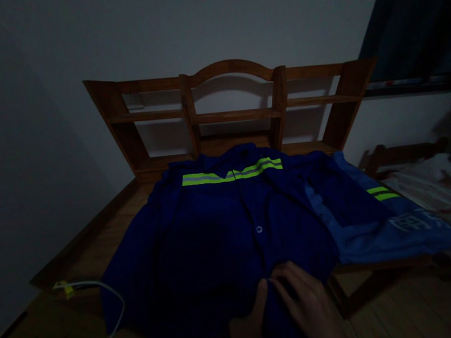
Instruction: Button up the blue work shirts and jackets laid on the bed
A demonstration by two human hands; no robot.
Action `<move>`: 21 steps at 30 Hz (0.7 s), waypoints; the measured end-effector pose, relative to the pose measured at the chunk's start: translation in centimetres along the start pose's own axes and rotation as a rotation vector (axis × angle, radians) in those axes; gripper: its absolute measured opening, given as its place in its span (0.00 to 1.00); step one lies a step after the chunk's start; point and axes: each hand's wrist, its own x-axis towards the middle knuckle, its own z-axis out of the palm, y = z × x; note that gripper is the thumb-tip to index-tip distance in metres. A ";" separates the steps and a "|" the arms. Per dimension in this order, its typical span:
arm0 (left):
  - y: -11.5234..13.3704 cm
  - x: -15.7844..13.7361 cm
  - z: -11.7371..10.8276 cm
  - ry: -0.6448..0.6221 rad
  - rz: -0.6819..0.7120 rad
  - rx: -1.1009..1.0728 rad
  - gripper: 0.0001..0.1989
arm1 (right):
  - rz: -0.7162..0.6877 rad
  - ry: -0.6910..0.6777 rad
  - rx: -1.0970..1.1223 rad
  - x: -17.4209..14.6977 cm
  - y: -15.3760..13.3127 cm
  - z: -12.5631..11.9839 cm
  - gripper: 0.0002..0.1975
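A dark blue work jacket (pixel 209 223) with yellow-green reflective strips lies spread on the wooden desk, collar toward the back. Its front placket runs down the middle, and one pale button (pixel 259 229) shows there. Lower on the placket, my right hand (pixel 302 294) pinches the jacket edge between thumb and fingertips. Right beside it, my left hand (pixel 251 320) has its thumb on the same spot; its other fingers are under the cloth. Whatever small part lies between the fingertips is hidden in the dim light.
A wooden shelf unit (pixel 237 114) stands at the desk's back against the wall. A lighter blue garment (pixel 375 236) lies under the jacket's right sleeve. A white cable (pixel 122 310) loops at the left. Plastic bags (pixel 443 178) are piled at the far right.
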 end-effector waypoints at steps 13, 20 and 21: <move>1.6 -0.8 -0.6 -0.053 0.053 0.073 0.23 | 0.173 -0.059 0.155 0.4 -1.0 -0.9 0.07; 2.0 -0.4 -1.5 -0.097 -0.006 -0.041 0.22 | 0.368 -0.001 0.320 0.3 -0.7 -0.2 0.11; 1.9 -0.3 -1.4 -0.069 -0.020 -0.063 0.21 | 0.395 0.000 0.347 0.3 -0.6 -0.1 0.12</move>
